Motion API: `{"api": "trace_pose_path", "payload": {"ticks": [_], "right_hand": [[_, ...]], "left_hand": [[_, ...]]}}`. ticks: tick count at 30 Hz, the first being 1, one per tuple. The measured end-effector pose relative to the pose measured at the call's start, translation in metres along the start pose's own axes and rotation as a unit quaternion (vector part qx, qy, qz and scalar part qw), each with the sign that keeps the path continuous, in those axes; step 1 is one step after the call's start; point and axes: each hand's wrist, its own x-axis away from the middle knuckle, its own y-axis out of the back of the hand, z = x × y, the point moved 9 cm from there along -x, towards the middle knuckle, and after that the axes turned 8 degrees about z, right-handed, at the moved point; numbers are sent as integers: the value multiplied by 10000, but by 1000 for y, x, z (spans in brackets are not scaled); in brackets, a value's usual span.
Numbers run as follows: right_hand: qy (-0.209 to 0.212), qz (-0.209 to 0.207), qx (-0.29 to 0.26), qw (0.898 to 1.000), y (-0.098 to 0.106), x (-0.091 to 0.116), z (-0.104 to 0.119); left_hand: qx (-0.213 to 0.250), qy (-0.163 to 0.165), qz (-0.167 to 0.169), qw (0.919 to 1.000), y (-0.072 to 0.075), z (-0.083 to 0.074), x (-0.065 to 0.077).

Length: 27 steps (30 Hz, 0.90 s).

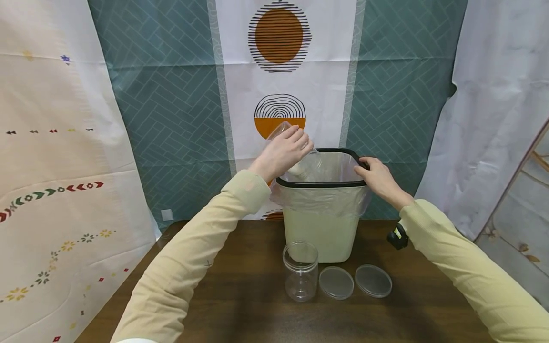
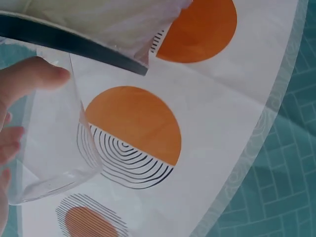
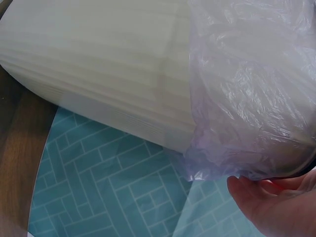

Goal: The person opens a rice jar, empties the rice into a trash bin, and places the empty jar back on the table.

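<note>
My left hand (image 1: 285,151) grips a clear plastic jar (image 2: 54,143) and holds it tipped over the left side of a pale green trash bin (image 1: 321,233). Its base points up and away, and its mouth lies toward the bin's inside. Something whitish (image 1: 299,170) shows just below that hand, within the rim. A thin translucent bag (image 1: 323,202) lines the bin and folds over its outside. At the bin's right corner, my right hand (image 1: 379,178) holds the black rim (image 1: 321,184), with the thumb outside; in the right wrist view its fingers (image 3: 247,195) meet the bag's edge.
On the dark wooden table (image 1: 240,290), an uncapped clear jar (image 1: 301,283) stands in front of the bin. Two round clear lids, a left one (image 1: 336,283) and a right one (image 1: 373,281), lie beside it. A patterned curtain (image 1: 171,119) hangs close behind.
</note>
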Motion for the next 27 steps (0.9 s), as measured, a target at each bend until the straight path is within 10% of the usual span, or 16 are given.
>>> {"api": "trace_pose_path", "payload": {"ticks": [17, 27], "right_hand": [[-7, -7, 19, 10000, 1, -1, -1], [-1, 32, -8, 10000, 0, 0, 1]], "left_hand": [[-1319, -887, 258, 9870, 4, -24, -9], [-373, -329, 319, 9983, 0, -12, -2]]}}
